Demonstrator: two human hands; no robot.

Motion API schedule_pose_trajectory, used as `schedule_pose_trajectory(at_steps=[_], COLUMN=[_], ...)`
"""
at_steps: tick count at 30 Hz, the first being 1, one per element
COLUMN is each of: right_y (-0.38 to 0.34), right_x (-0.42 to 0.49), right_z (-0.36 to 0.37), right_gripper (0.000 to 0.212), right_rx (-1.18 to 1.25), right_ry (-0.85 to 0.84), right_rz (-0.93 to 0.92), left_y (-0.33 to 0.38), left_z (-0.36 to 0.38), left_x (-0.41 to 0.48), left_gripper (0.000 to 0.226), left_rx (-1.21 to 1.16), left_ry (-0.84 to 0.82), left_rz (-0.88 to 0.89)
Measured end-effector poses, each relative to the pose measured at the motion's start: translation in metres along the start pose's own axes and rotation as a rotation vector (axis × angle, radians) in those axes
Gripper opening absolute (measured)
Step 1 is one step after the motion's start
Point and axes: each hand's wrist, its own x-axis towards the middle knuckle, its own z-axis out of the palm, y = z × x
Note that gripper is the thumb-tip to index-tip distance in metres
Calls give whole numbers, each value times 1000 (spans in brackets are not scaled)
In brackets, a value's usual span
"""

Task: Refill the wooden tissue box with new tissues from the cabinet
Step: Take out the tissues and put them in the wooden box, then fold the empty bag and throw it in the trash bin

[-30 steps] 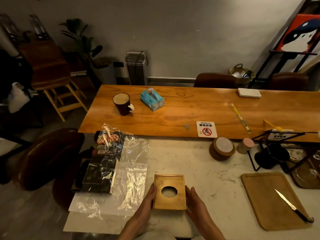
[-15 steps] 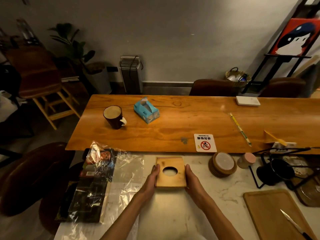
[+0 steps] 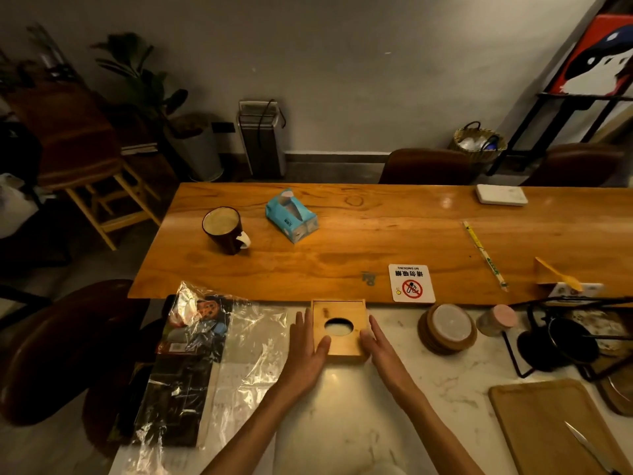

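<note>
Two hands bracket the wooden tissue box [image 3: 339,329], which sits at the far edge of the marble desk [image 3: 346,413], right against the wooden table. Left hand [image 3: 306,351] and right hand [image 3: 376,347] press flat, fingers extended, clamping its sides, not curled under. My take: lift straight up with even pressure so the cover doesn't tilt. Blue tissue pack [image 3: 291,215] lies well off on the far table.
</note>
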Motion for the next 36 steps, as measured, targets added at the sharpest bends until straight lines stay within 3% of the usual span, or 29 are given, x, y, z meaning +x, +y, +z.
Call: schedule_pose_trajectory(at_steps=[3, 6, 11, 21, 26, 29, 31, 34, 36], right_y=[18, 40, 48, 43, 35, 37, 45, 54, 56], right_x=[-23, -36, -33, -26, -31, -44, -51, -58, -56], right_z=[4, 9, 17, 19, 18, 29, 44, 73, 90], right_gripper=[71, 71, 75, 84, 95, 84, 65, 32, 28], right_rx=[-414, -858, -1111, -1060, -934, -861, -756, -544, -400], right_ry=[45, 95, 161, 51, -14, 140, 238, 157, 57], right_rz=[-102, -153, -135, -42, -42, -107, -205, -180, -87], left_y=[-12, -23, -25, -22, -22, -39, -57, -88, -108], left_z=[10, 20, 26, 26, 6, -10, -28, -70, -104], left_x=[-21, -41, -47, -43, -45, -65, -84, -111, -122], left_gripper=[66, 65, 70, 72, 57, 50, 44, 34, 33], left_rx=[413, 576, 692, 744, 533, 353, 248, 193, 192], left_ry=[78, 37, 27, 39, 59, 218, 382, 638, 768], left_rz=[122, 145, 122, 125, 147, 162, 121, 26, -64])
